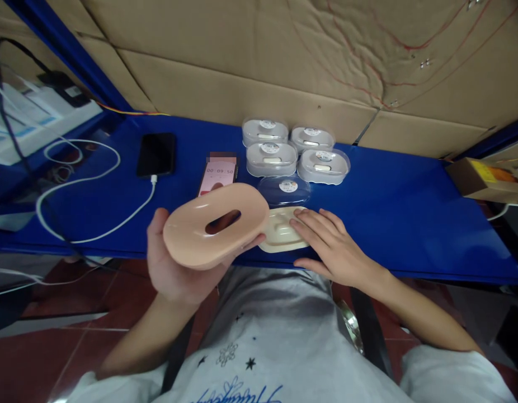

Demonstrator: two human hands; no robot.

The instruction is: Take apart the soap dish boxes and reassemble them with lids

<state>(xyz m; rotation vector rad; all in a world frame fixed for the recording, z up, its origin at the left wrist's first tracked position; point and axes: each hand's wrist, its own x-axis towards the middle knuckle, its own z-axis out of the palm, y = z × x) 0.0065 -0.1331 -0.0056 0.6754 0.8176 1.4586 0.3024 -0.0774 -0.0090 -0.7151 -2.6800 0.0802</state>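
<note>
My left hand (pixel 175 274) is closed around a peach-coloured oval plastic piece (pixel 187 229) with a long slot in its middle, held up above the table's front edge. Flat on the table lies a cream oval plastic tray (pixel 276 240) with a raised centre. The fingers of my right hand (pixel 332 240) lie stretched out over that tray's right end, touching it. Just behind the tray is a clear oval plastic lid (pixel 269 190) with a round white sticker.
Several packed oval cases under clear covers (pixel 271 159) stand at the back. A phone showing a timer (pixel 221 170) is partly hidden by the peach piece. Left are a black phone (pixel 156 154) and its white cable (pixel 116 162); a cardboard box (pixel 472 179) sits far right on the blue table (pixel 401 212).
</note>
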